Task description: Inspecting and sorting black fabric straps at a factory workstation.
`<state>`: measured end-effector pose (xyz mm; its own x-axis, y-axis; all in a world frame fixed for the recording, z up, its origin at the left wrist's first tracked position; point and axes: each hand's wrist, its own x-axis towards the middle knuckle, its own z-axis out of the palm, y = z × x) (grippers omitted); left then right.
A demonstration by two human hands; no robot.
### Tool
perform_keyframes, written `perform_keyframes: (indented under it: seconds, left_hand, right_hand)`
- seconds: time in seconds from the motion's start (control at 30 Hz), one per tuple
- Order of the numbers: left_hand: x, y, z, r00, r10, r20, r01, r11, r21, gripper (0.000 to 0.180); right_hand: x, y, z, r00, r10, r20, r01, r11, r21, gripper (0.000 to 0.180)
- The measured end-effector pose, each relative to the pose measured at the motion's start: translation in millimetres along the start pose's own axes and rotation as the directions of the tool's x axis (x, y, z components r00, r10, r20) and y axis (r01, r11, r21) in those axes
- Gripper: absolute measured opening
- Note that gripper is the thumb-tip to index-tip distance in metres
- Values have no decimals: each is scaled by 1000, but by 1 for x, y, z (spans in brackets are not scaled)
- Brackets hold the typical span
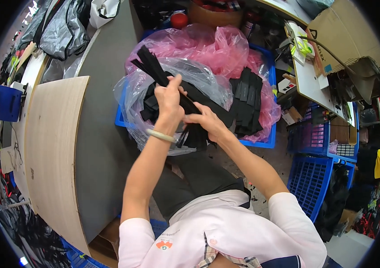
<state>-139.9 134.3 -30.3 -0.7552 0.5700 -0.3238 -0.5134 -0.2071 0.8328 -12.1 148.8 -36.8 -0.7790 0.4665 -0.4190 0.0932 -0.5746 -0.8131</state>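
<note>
My left hand (168, 99) is closed round a bundle of black strips (149, 64), whose loose ends fan out to the upper left. Lower and to the right, my right hand (207, 121) grips the same bundle with thumb and fingers. Both hands are above a clear plastic bag (199, 67) with more black strips inside, partly hidden by my hands and forearms. Right of that bag lies a stack of flat black strips (248, 100) on a pink plastic bag (225, 47). A blue crate (268, 142) holds both bags.
On the left stands a grey table (103, 111) with a pale wooden board (56, 134) along it. More blue crates (310, 178) are at the right, below a white worktop (317, 96) with a cardboard box (348, 33). A round brown tub (217, 15) stands behind the bags.
</note>
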Motion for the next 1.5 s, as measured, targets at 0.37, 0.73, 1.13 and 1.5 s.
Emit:
perform_keyframes:
  seconds: [0.37, 0.73, 1.13, 1.5]
  left_hand:
    - [12, 19, -4, 994, -104, 14, 102, 988, 120, 27]
    - [15, -24, -47, 987, -52, -153, 64, 995, 73, 24]
    - [55, -53, -113, 978, -146, -151, 138, 989, -61, 72]
    - [97, -126, -151, 914, -94, -395, 78, 995, -57, 31]
  right_hand:
    - [-17, 18, -27, 985, 65, 157, -48, 993, -108, 36]
    - [-24, 58, -18, 998, -46, 35, 58, 812, -581, 75]
    - [-37, 77, -87, 941, 337, -15, -307, 837, -452, 28]
    - [-1, 118, -143, 903, 172, -393, -207, 977, -47, 26]
